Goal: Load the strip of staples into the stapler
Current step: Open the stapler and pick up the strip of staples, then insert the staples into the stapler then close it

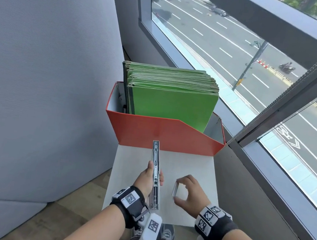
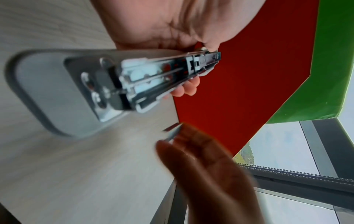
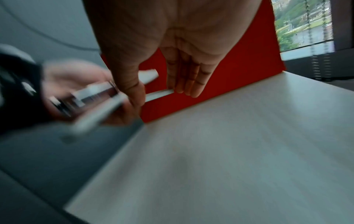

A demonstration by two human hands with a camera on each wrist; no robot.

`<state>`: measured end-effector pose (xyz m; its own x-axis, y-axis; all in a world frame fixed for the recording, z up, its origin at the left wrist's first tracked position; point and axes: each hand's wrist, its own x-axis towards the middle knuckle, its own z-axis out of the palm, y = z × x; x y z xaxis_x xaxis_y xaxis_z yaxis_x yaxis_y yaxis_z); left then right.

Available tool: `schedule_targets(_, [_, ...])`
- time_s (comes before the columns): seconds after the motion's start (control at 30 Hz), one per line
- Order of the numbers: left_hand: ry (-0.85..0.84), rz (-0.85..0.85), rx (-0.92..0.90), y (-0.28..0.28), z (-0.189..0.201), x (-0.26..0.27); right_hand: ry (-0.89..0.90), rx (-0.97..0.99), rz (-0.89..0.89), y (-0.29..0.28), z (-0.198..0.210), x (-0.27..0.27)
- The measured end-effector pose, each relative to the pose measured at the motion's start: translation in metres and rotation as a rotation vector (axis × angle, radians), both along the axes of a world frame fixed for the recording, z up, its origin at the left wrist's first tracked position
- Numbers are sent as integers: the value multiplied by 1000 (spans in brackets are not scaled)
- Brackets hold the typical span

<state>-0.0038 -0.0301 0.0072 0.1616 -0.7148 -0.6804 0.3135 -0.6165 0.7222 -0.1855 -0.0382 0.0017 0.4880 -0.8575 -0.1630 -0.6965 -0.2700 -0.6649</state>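
Note:
My left hand [image 1: 148, 179] grips a silver stapler [image 1: 155, 175] swung fully open above the small white table [image 1: 204, 164], its metal magazine channel facing up. The left wrist view shows the stapler [image 2: 153, 78] from its hinge end, thumb above and fingers below. To the right, my right hand [image 1: 190, 192] pinches a short strip of staples [image 1: 174, 189] by its two ends, between thumb and fingers. In the right wrist view the strip of staples [image 3: 159, 94] spans thumb to fingertips [image 3: 184, 87], close to the blurred stapler [image 3: 95, 97]. The strip [image 2: 173, 131] is apart from the stapler.
An orange file box [image 1: 152, 131] filled with green folders [image 1: 171, 101] stands at the table's far edge, just beyond the stapler's tip. A grey partition [image 1: 41, 67] rises on the left. A window with a bead chain [image 1: 274, 103] runs along the right.

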Motion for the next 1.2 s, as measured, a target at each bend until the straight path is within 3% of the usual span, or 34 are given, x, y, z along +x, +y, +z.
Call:
schedule_targets(0.13, [30,3,30,-4,4,0,-189,-52,140,1,49,24])
schedule_targets(0.33, [12,-31,57,-9,1,-1,-112,-152,310,6,58,37])
schedule_targets(0.6, [0,-32,42,-11,-2,-2,-15,-193,344,4,63,41])
schedule_targets(0.87, [-4,-57,57,-12,0,-5,72,-107,331,4,67,40])
schedule_targets(1.2, [-15,-46,39,-14,1,-5,6,-31,243,11,61,41])
